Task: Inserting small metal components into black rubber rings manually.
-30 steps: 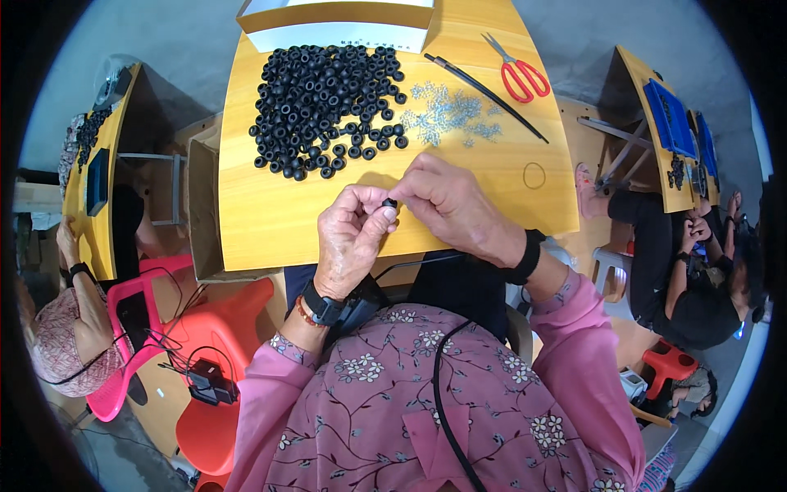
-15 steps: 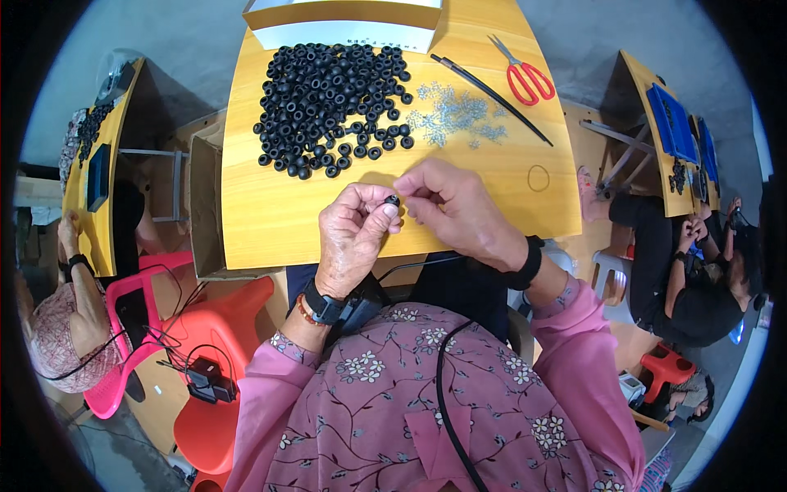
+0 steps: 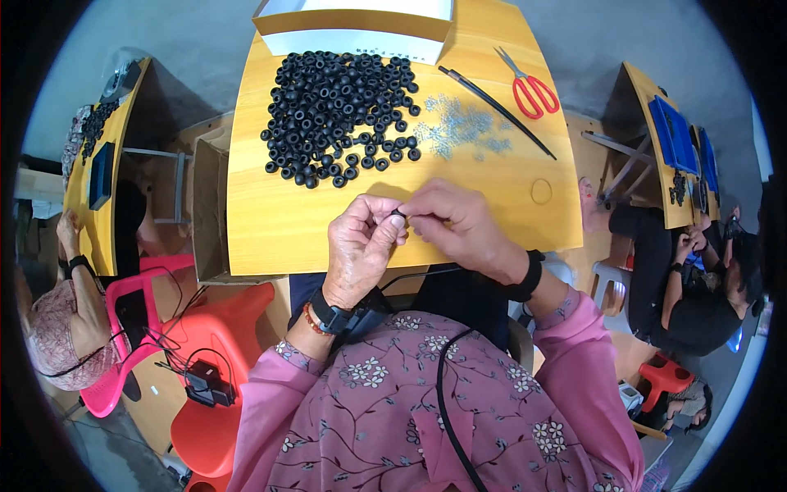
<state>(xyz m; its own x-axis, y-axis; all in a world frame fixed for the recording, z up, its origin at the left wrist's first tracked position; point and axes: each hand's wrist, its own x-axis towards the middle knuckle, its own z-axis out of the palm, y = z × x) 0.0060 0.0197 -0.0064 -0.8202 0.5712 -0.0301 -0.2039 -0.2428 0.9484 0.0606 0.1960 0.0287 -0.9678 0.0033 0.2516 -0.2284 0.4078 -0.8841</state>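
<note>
Head view, looking down: a person in a pink flowered top works with both bare hands above the near edge of a yellow wooden desk (image 3: 295, 234). The left hand (image 3: 361, 246) pinches a small black piece (image 3: 398, 213) between thumb and forefinger, its other fingers curled. The right hand (image 3: 467, 225) is just beside it, thumb and forefinger drawn close together at the piece; whether they grip anything is hidden.

For such fine work, a steady left pinch near the rim seems best, leaving the opening uncovered so that the right fingertips can work straight on, with light pressure; the piece looks easy to squash or let slip.

The black piece is mostly covered by fingers, only a dark, rounded bit showing. It looks like those in the heap of black rings (image 3: 336, 107) at the far left of the desk: small, round, matte, rubbery-looking, many with a hole in the middle. To the right of the heap lies a scatter of tiny clear or silvery bits (image 3: 461, 127), too small to make out. Farther right are a thin black rod (image 3: 498, 112) and red-handled scissors (image 3: 529, 88); a white box (image 3: 352, 43) stands behind the heap.
</note>
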